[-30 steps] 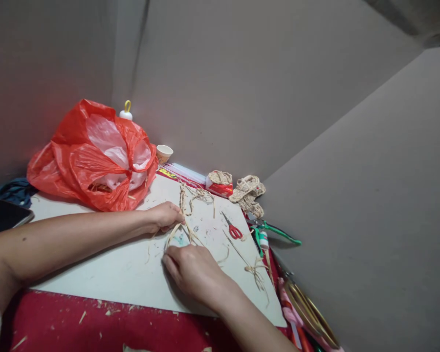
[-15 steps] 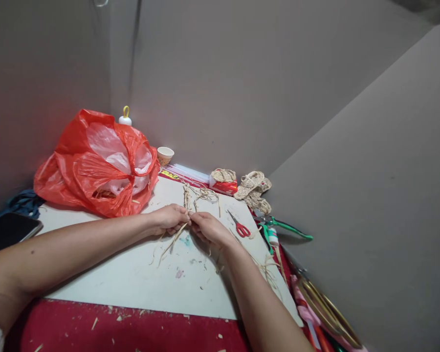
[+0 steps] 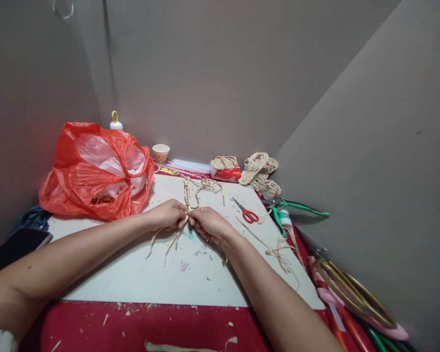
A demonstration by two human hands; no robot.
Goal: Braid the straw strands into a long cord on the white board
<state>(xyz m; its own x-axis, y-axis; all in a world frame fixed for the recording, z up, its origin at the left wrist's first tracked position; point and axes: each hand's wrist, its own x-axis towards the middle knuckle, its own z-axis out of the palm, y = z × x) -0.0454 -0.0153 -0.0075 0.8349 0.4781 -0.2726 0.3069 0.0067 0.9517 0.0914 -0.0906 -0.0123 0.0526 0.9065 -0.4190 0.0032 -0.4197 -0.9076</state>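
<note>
Over the middle of the white board (image 3: 132, 274), my left hand (image 3: 170, 214) and my right hand (image 3: 209, 224) meet, fingertips almost touching. Both are closed in a pinch on pale straw strands (image 3: 176, 239), whose loose ends trail down toward me. Beyond the fingers a braided straw cord (image 3: 187, 190) runs away from me across the board. The exact crossing of the strands is partly hidden by my fingers. Red-handled scissors (image 3: 248, 214) lie to the right of my right hand, blades pointing away.
A red plastic bag (image 3: 91, 171) stands at the left, by a phone (image 3: 18, 249). Along the back are a paper cup (image 3: 161, 153), a red packet (image 3: 226, 172) and small woven straw sandals (image 3: 256, 168). Green-handled pliers (image 3: 304, 207) and large gold-handled scissors (image 3: 355, 293) line the right edge.
The camera view has shifted a little to the right. Both hands stay pinched together on the strands, and the loose ends below them have swung slightly apart.
</note>
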